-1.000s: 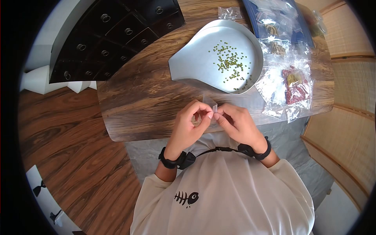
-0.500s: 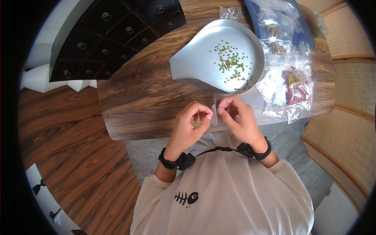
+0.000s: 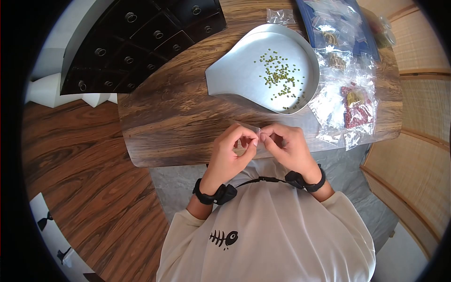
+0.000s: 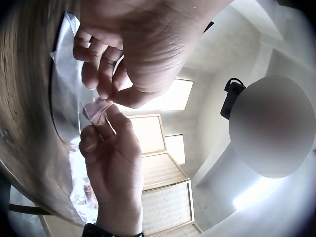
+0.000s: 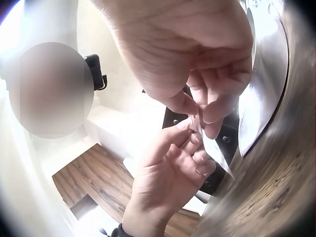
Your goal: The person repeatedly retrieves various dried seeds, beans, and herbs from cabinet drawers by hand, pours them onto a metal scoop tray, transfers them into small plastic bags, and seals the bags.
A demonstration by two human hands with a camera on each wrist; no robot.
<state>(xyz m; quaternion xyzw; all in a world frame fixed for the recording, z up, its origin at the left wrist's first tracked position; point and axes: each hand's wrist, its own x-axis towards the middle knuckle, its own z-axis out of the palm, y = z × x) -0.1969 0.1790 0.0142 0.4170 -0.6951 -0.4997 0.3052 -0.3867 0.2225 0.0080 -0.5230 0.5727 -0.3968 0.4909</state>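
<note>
A small clear plastic bag [image 5: 216, 150] is held between both hands over the table's near edge. My left hand [image 3: 229, 151] pinches it between thumb and forefinger, the other fingers bent. From the other side, the thumb and fingertips of my right hand [image 3: 290, 144] pinch its edge, close against the left fingertips. In the left wrist view a crinkled piece of the bag [image 4: 95, 109] shows between the two sets of fingertips. Beyond the hands lies a shallow metal scoop [image 3: 228, 75] with loose green beans [image 3: 277, 77] scattered in it.
A dark cabinet [image 3: 165, 47] with ring-pull drawers stands at the back left. On the right lie many clear bags [image 3: 329, 110], one with red beans [image 3: 353, 115], and a blue tray [image 3: 307, 23] with more bags. A jar [image 3: 386, 36] stands at the far right.
Half a second ago my right fingers were apart from the bag and a little higher; now they are back on it. The bag has turned from upright to slanting away to the left.
</note>
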